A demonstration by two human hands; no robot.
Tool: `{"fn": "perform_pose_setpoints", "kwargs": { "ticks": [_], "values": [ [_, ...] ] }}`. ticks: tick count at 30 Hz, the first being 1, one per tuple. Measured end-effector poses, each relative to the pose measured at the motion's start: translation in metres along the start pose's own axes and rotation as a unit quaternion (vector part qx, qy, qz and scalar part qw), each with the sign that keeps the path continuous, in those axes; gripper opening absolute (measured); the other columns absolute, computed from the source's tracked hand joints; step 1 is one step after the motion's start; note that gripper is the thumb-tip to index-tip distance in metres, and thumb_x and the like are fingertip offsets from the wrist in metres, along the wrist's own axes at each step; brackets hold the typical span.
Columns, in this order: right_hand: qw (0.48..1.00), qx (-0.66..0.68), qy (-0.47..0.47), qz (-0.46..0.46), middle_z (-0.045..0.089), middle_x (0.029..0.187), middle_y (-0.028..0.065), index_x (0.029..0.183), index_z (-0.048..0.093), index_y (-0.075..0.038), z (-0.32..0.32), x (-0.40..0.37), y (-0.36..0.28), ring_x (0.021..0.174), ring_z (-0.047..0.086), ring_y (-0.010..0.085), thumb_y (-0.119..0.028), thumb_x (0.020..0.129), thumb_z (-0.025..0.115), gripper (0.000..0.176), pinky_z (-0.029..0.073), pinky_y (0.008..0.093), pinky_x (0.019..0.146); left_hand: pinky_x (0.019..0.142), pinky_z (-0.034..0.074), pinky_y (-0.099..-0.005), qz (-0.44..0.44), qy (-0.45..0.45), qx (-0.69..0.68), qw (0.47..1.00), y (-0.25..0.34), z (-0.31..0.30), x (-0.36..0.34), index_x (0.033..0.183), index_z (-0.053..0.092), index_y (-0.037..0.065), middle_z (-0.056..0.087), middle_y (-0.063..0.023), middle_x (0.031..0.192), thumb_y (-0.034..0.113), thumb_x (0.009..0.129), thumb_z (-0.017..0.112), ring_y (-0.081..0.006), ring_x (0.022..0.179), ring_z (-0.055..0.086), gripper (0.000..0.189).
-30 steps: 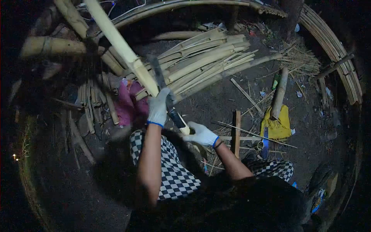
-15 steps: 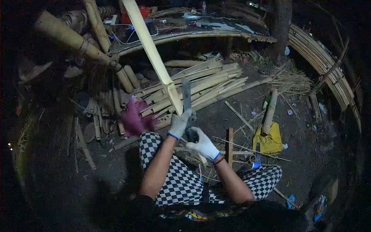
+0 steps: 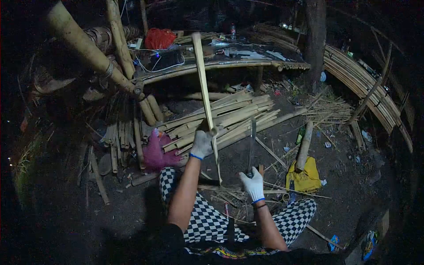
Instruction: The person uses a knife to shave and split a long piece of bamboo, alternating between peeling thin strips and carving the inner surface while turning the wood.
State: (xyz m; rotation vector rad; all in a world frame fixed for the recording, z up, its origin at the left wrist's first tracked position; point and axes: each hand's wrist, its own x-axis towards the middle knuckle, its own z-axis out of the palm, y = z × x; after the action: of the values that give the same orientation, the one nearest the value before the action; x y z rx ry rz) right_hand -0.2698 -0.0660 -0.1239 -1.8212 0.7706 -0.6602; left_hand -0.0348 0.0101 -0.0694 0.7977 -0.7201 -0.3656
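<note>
My left hand (image 3: pixel 202 145), in a pale work glove with a blue cuff, is closed around a long split bamboo strip (image 3: pixel 202 73). The strip stands nearly upright, its top near the bench and its lower end between my knees. My right hand (image 3: pixel 253 184), gloved too, grips the dark handle of a long-bladed knife (image 3: pixel 252 141), blade pointing up. The knife is to the right of the strip and apart from it. Behind both hands lies a pile of split bamboo (image 3: pixel 238 110) on the ground.
A low bamboo bench (image 3: pixel 212 67) holds a red bag (image 3: pixel 160 39), a cable and a bottle. Pink netting (image 3: pixel 157 152) lies left of the pile. At the right, a bamboo log (image 3: pixel 304 148) rests on a yellow cloth (image 3: pixel 311 176). Blue sandals lie lower right.
The strip has turned more upright and now reaches down past my left hand. My right hand and the knife have moved right and down, away from my left hand. The view has tilted up.
</note>
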Motion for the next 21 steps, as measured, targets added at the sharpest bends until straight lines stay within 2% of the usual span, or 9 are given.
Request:
{"fn": "perform_pose_setpoints", "kwargs": {
  "ticks": [2,4,6,10,12,14,15,18,21],
  "values": [
    [1.0,0.024,0.007,0.002,0.059,0.075,0.0047,0.108,0.054,0.004,-0.015,-0.003,-0.001,0.065,0.053,0.0095,-0.018,0.079,0.07,0.04,0.045,0.0255,0.058,0.075,0.052,-0.0291,0.006,0.012,0.125,0.992,0.021,0.012,0.01,0.111,0.055,0.001,0.063,-0.0066,0.086,0.009,0.083,0.064,-0.0166,0.078,0.062,0.031],
    [0.999,0.032,-0.015,0.041,0.057,0.073,0.0035,0.107,0.053,0.0,-0.029,-0.005,-0.009,0.064,0.05,0.0101,-0.017,0.08,0.068,0.036,0.043,0.0258,0.057,0.068,0.051,-0.0288,-0.01,0.021,0.249,0.968,0.038,0.027,0.014,0.109,0.057,0.001,0.063,-0.005,0.082,0.016,0.087,0.061,-0.0151,0.076,0.062,0.027],
    [0.995,-0.026,0.053,-0.074,0.064,0.083,0.0128,0.104,0.054,-0.002,-0.049,-0.009,-0.041,0.072,0.06,0.0195,-0.02,0.077,0.068,0.035,0.048,0.0319,0.068,0.063,0.051,-0.0286,-0.195,0.109,0.324,0.919,0.041,0.033,0.019,0.106,0.06,0.0,0.065,-0.0045,0.078,0.021,0.09,0.057,-0.0141,0.07,0.062,0.026],
    [0.993,0.053,0.007,-0.104,0.059,0.079,0.0087,0.115,0.053,-0.002,-0.083,0.004,-0.075,0.069,0.054,0.0147,-0.016,0.084,0.058,0.034,0.046,0.0289,0.068,0.053,0.051,-0.028,-0.049,0.057,0.193,0.978,0.047,0.056,0.031,0.102,0.064,-0.001,0.066,-0.0063,0.078,0.037,0.093,0.052,-0.0129,0.063,0.062,0.041],
    [0.983,0.041,0.003,-0.179,0.056,0.08,0.0066,0.116,0.054,-0.002,-0.102,0.014,-0.107,0.07,0.05,0.0127,-0.015,0.087,0.053,0.032,0.045,0.0279,0.067,0.052,0.051,-0.0294,-0.056,0.053,0.217,0.973,0.047,0.059,0.039,0.1,0.064,-0.001,0.065,-0.0066,0.074,0.038,0.094,0.05,-0.0138,0.061,0.062,0.041],
    [0.97,0.045,0.033,-0.235,0.055,0.079,0.006,0.12,0.049,-0.004,-0.113,0.022,-0.134,0.07,0.05,0.0118,-0.016,0.091,0.047,0.031,0.044,0.0272,0.064,0.056,0.052,-0.0287,-0.078,0.023,0.098,0.992,0.03,0.05,0.048,0.097,0.062,-0.002,0.067,-0.0099,0.08,0.024,0.095,0.05,-0.0155,0.066,0.065,0.029],
    [0.97,0.058,0.027,-0.235,0.054,0.075,0.0047,0.118,0.049,-0.004,-0.119,0.022,-0.158,0.067,0.05,0.0112,-0.017,0.091,0.047,0.03,0.044,0.0269,0.061,0.054,0.052,-0.0285,-0.109,0.055,0.278,0.953,0.036,0.059,0.041,0.094,0.063,0.001,0.067,-0.0087,0.08,0.026,0.094,0.053,-0.0156,0.065,0.064,0.027],
    [0.952,0.083,0.035,-0.292,0.051,0.065,0.0015,0.11,0.05,-0.004,-0.125,0.039,-0.206,0.055,0.049,0.0092,-0.019,0.092,0.046,0.024,0.042,0.0252,0.05,0.053,0.051,-0.0278,-0.034,0.01,0.095,0.995,-0.01,0.052,0.033,0.09,0.064,0.004,0.065,-0.0068,0.079,0.028,0.092,0.056,-0.0139,0.063,0.063,0.025],
    [0.953,0.139,0.004,-0.27,0.052,0.062,0.0058,0.103,0.053,-0.003,-0.126,0.048,-0.255,0.049,0.051,0.0116,-0.021,0.091,0.047,0.022,0.043,0.0278,0.046,0.048,0.047,-0.0264,-0.046,0.074,0.155,0.984,-0.045,0.047,0.025,0.084,0.064,0.004,0.062,-0.0028,0.067,0.041,0.09,0.057,-0.0123,0.054,0.059,0.038]
  ]
}}
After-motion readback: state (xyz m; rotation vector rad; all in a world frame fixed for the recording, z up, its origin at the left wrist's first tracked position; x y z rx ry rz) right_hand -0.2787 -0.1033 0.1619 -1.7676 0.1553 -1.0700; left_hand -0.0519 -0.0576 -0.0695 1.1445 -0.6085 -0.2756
